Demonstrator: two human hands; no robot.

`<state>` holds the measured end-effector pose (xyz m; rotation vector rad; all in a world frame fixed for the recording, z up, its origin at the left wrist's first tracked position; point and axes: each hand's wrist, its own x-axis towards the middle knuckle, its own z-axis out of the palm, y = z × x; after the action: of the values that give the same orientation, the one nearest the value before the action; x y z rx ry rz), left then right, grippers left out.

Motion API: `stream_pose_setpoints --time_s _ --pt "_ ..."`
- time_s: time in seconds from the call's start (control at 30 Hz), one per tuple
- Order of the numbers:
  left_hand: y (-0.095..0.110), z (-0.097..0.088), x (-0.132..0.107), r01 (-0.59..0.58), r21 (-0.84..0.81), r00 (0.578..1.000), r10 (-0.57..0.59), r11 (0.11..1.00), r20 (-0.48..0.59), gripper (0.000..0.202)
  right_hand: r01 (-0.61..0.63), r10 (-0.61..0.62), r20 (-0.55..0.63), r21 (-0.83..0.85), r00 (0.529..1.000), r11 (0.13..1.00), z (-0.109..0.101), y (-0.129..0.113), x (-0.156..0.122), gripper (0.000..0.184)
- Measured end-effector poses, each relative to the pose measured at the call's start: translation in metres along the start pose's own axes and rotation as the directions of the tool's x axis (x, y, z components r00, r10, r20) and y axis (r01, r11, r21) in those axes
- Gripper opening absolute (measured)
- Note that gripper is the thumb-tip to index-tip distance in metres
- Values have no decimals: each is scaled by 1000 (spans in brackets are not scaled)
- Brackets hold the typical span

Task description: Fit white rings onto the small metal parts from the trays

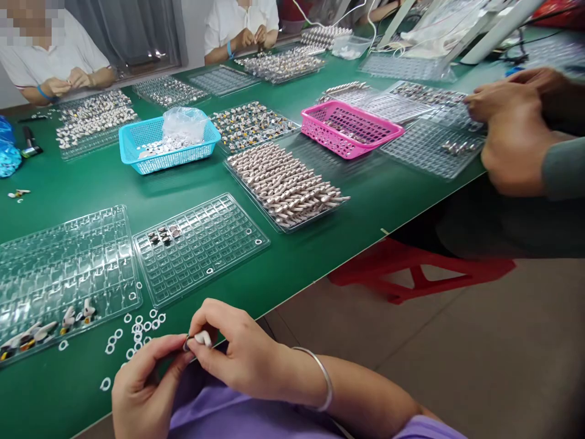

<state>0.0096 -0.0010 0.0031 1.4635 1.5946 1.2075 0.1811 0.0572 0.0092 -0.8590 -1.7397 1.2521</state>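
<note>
Close to the table's front edge, my two hands meet fingertip to fingertip. My right hand (240,350) pinches a white earbud piece (203,339) between thumb and forefinger. Against its left end, my left hand (148,384) grips a small dark round part (186,343), mostly hidden by the fingers. White paper-like rings (138,328) lie scattered just beyond my left hand. A transparent tray (201,244) behind them bears several small dark round parts (164,235). Another transparent tray (64,268) at the left holds several white earbud pieces (68,318) along its near edge.
Past the trays stand a blue basket (169,160) with a plastic bag, a pink basket (351,149) and a tray piled with white stems (287,183). A co-worker's hands (516,122) work at the right, above a red stool (420,268). Two people sit opposite.
</note>
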Motion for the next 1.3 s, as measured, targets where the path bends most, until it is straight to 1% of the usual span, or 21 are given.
stream_pose_setpoints --time_s 0.1,0.2,0.27,0.37,0.43,0.5,0.57,0.6,0.67,0.73,0.77,0.83,0.9,0.97,1.03,1.1,1.13,1.2,1.3 --pt "-1 -1 0 -29 -25 1000 29 999 10 26 -113 111 43 62 993 992 -4 -3 2 11" --pt "0 -2 2 -75 -43 996 77 996 42 26 -133 114 161 109 980 985 -12 -3 7 7" --pt "2 -3 4 -112 -38 991 114 993 66 26 -144 111 220 141 969 980 -16 -1 11 8" --pt "3 -2 5 -162 -26 982 164 986 91 28 -229 166 276 212 947 950 -16 2 13 8" --pt "2 -1 6 -184 -39 978 187 982 94 30 -292 217 270 279 938 915 -10 5 11 7" --pt "1 0 7 -189 -58 976 194 980 94 29 -345 276 231 358 933 867 -2 7 7 11" --pt "0 1 9 -183 -65 977 188 981 97 26 -399 337 215 457 917 795 5 11 4 20" --pt "0 1 10 -173 -60 979 179 983 102 25 -426 359 230 503 905 752 6 13 3 25" --pt "1 0 14 -149 -41 981 152 988 123 23 -456 359 282 563 890 689 5 16 3 37" --pt "3 -3 19 -133 -21 981 135 991 143 22 -451 309 332 573 891 684 -2 19 6 43" --pt "4 -5 21 -131 -12 980 131 991 148 22 -451 280 364 569 888 688 -6 20 7 45" --pt "6 -7 25 -132 8 981 129 991 147 21 -474 242 437 568 866 673 -14 23 10 46" --pt "8 -8 27 -132 19 981 128 991 144 19 -517 241 487 582 840 628 -16 27 9 44" --pt "7 -7 26 -122 4 982 120 992 144 17 -539 257 489 619 834 572 -13 32 7 43" --pt "5 -6 24 -60 -23 991 62 998 119 16 -537 274 466 669 841 513 -7 36 4 41" --pt "2 -6 21 65 -83 994 -58 994 91 22 -520 275 441 723 854 455 0 38 1 40" --pt "0 -6 20 137 -131 988 -125 982 92 26 -506 274 425 748 863 429 2 39 0 39" --pt "-1 -6 19 265 -231 961 -235 936 147 27 -478 278 395 789 876 385 6 40 -1 39" --pt "2 -5 20 384 -316 917 -316 868 245 16 -463 281 380 813 881 353 9 41 -2 38"
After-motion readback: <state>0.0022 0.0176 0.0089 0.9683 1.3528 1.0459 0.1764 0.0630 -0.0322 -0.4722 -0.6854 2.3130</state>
